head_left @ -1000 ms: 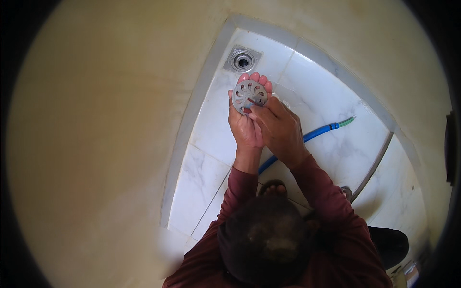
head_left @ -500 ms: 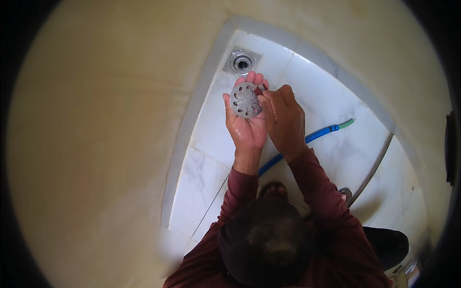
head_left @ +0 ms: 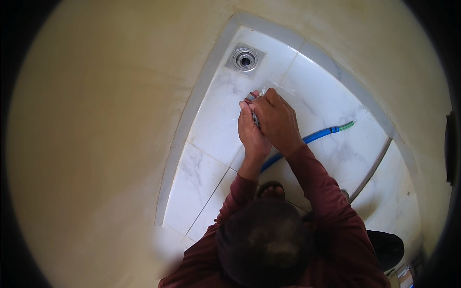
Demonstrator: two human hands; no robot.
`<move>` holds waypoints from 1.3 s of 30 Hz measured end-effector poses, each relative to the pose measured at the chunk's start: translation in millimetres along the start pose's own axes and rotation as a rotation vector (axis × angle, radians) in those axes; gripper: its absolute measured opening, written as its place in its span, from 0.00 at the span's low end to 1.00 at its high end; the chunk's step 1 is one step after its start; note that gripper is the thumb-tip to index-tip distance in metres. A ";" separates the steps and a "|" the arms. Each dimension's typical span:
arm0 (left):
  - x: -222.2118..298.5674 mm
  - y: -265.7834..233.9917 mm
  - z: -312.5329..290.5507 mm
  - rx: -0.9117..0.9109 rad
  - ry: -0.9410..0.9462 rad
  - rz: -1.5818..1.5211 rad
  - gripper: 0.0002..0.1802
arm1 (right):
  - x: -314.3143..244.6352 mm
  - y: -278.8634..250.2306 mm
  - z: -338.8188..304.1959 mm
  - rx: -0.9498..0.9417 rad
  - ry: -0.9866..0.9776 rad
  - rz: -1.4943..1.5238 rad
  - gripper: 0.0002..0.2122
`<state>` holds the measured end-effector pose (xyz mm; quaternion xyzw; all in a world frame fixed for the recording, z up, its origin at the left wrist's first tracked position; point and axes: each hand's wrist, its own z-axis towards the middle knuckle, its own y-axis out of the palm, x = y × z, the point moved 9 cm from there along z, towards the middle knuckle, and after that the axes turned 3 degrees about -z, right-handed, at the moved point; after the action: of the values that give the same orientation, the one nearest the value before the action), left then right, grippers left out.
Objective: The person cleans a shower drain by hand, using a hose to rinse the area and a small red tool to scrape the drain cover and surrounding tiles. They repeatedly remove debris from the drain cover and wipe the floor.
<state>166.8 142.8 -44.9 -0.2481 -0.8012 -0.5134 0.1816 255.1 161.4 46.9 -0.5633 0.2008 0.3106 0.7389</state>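
Observation:
My left hand [head_left: 252,137] is curled around a round grey drain cover [head_left: 255,118], which stands on edge and is mostly hidden between my two hands. Over it my right hand [head_left: 277,115] is closed, knuckles up. A small dark red and pale piece [head_left: 250,98] pokes out by the fingertips; its kind I cannot make out, and it seems to be pinched in my right fingers. Thin splashes of water show beside the right knuckles. Beyond my hands, the open floor drain [head_left: 245,60] sits in its square metal frame, without a cover.
A blue hose [head_left: 317,135] with a green end lies on the white marbled tile floor [head_left: 197,168], passing under my right forearm. Grey skirting [head_left: 194,96] runs along the beige walls [head_left: 96,120]. A dark raised strip [head_left: 372,171] crosses the floor on the right.
The drain cover has tilted from face-up on my open left palm to on edge. My left fingers have curled round it, and both hands have drawn nearer to me, away from the floor drain.

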 end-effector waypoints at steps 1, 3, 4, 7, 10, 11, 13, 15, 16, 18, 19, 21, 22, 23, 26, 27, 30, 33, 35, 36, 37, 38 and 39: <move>-5.7 -4.0 -0.2 0.008 -0.018 -0.057 0.30 | 21.9 1.3 0.1 0.008 0.086 -0.038 0.05; 5.9 6.8 -4.3 -0.081 0.000 0.107 0.28 | 67.9 -3.5 4.6 0.023 0.244 -0.093 0.06; 14.4 9.7 -4.8 -0.120 0.012 0.192 0.26 | 85.2 -15.4 10.8 0.076 0.277 -0.130 0.06; 69.8 -35.6 8.9 0.096 0.414 0.726 0.20 | 104.6 -16.8 17.4 0.049 0.320 -0.147 0.06; 88.2 -87.3 26.5 0.124 0.540 1.254 0.18 | 122.2 2.8 43.4 0.056 0.205 -0.263 0.06; 87.6 -79.4 26.0 0.107 0.617 1.261 0.16 | 131.2 13.5 53.1 0.073 0.157 -0.333 0.07; 84.2 -62.1 21.6 0.071 0.765 1.282 0.14 | 141.2 33.5 77.3 0.187 0.095 -0.344 0.08; 79.2 -66.1 28.8 0.085 0.696 1.281 0.13 | 135.3 53.7 105.9 0.266 0.050 -0.276 0.09; 76.7 -64.5 30.6 0.090 0.674 1.282 0.13 | 131.2 68.3 122.2 0.238 0.037 -0.224 0.09; 77.2 -68.8 28.9 0.102 0.653 1.325 0.12 | 101.2 103.6 136.2 0.117 -0.113 -0.152 0.09; 77.1 -69.7 27.4 0.098 0.655 1.360 0.12 | 89.5 113.5 139.4 0.058 -0.186 -0.120 0.09; 88.4 -65.6 28.9 0.100 0.687 1.407 0.12 | 72.2 124.6 134.2 -0.121 -0.316 -0.039 0.09; 92.4 -60.5 28.7 0.097 0.703 1.412 0.12 | 64.7 129.1 132.3 -0.212 -0.381 -0.003 0.09; 89.0 -55.6 25.7 0.085 0.698 1.410 0.12 | 71.5 120.8 139.5 -0.147 -0.340 -0.037 0.09; 82.1 -56.1 28.4 0.048 0.687 1.417 0.11 | 74.9 123.3 138.1 -0.031 -0.327 -0.177 0.08; 85.2 -58.7 28.3 0.055 0.681 1.425 0.11 | 61.0 128.6 126.9 -0.077 -0.358 -0.176 0.07; 87.2 -57.7 24.6 0.054 0.703 1.450 0.11 | 47.1 123.8 115.0 -0.109 -0.425 -0.163 0.06; 90.6 -51.6 30.6 0.050 0.665 1.417 0.11 | 59.3 125.7 139.7 -0.159 -0.255 -0.229 0.07; 89.5 -57.5 27.7 0.055 0.657 1.446 0.11 | 48.9 134.4 128.4 -0.179 -0.352 -0.192 0.08; 89.3 -58.3 25.5 0.059 0.649 1.460 0.11 | 46.8 124.5 130.6 -0.179 -0.380 -0.162 0.08; 92.4 -57.9 26.9 0.064 0.680 1.454 0.11 | 44.3 115.7 132.7 -0.179 -0.408 -0.131 0.08; 87.5 -52.9 29.0 0.045 0.689 1.435 0.10 | 63.2 104.1 147.1 -0.081 -0.366 -0.227 0.06; 88.3 -49.3 32.3 0.035 0.716 1.423 0.10 | 65.0 98.9 158.0 -0.075 -0.326 -0.228 0.06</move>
<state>65.3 173.7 -46.0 -0.5173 -0.3512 -0.3101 0.7161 226.2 344.9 -20.2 -0.5518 0.0020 0.3193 0.7704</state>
